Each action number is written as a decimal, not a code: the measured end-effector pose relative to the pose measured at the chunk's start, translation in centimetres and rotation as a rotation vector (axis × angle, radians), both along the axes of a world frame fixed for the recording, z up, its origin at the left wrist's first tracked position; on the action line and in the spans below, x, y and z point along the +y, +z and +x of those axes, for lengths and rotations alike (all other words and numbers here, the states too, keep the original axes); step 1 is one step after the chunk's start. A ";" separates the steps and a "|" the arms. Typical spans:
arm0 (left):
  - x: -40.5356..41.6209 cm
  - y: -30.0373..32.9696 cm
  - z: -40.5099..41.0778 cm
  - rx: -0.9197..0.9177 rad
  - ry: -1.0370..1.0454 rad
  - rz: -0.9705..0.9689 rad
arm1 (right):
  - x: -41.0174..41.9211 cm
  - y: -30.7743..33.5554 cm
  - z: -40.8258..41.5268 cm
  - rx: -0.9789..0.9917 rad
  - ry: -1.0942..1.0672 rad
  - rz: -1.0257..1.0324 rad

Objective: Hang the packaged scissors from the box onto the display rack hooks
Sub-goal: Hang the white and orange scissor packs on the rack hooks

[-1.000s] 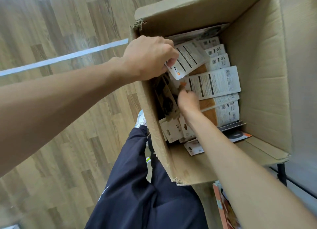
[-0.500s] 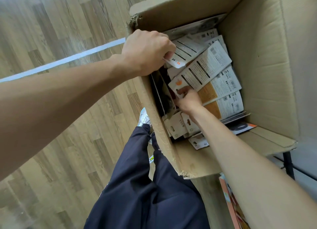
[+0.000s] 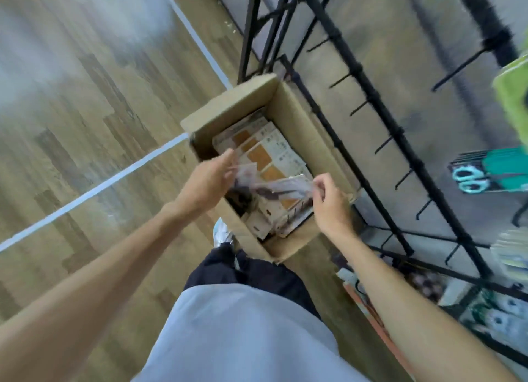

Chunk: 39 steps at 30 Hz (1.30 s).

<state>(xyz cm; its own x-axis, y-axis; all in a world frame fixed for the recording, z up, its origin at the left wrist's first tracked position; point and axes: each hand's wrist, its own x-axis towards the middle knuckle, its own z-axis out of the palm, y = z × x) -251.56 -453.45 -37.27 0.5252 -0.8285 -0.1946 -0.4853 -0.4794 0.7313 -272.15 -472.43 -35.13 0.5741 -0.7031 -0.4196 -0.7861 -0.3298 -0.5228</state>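
An open cardboard box (image 3: 288,104) stands on the floor, filled with several packaged scissors (image 3: 265,155) on white and orange cards. Above the box I hold one scissors package (image 3: 274,188) level between both hands; it is blurred. My left hand (image 3: 213,178) grips its left end, and my right hand (image 3: 328,198) pinches its right end. The black display rack (image 3: 380,115) rises to the right of the box, with a row of bare hooks (image 3: 360,108) sticking out. Teal scissors (image 3: 471,178) hang on it at the far right.
Wooden floor with white tape lines (image 3: 114,178) spreads to the left. My dark trouser leg (image 3: 257,270) and shoe (image 3: 221,233) are beside the box's near corner. Green packages (image 3: 513,95) hang at the upper right, and more goods (image 3: 497,313) sit on the rack's lower right.
The view pulled up and back from the box. Both hands came out of the box and now hold one package above it; the rack has come into sight.
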 end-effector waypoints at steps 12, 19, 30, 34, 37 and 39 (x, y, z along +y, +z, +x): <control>-6.9 12.6 -4.1 0.125 -0.136 -0.277 | 1.8 13.1 -7.0 -0.429 -0.302 -0.054; -11.2 17.7 -11.1 -0.019 -0.500 -0.311 | 2.4 16.4 -17.6 -0.525 -0.500 -0.186; -19.0 26.8 -27.6 0.034 -0.764 -0.483 | -0.7 28.4 -34.1 -0.616 -0.696 -0.507; -20.5 31.0 -30.6 -0.031 -0.768 -0.580 | -4.0 34.0 -37.8 -0.671 -0.734 -0.544; -20.7 34.3 -32.1 -0.052 -0.840 -0.642 | -6.5 36.7 -39.3 -0.703 -0.783 -0.572; -20.5 36.0 -32.8 -0.081 -0.896 -0.668 | -7.8 37.5 -39.7 -0.694 -0.816 -0.582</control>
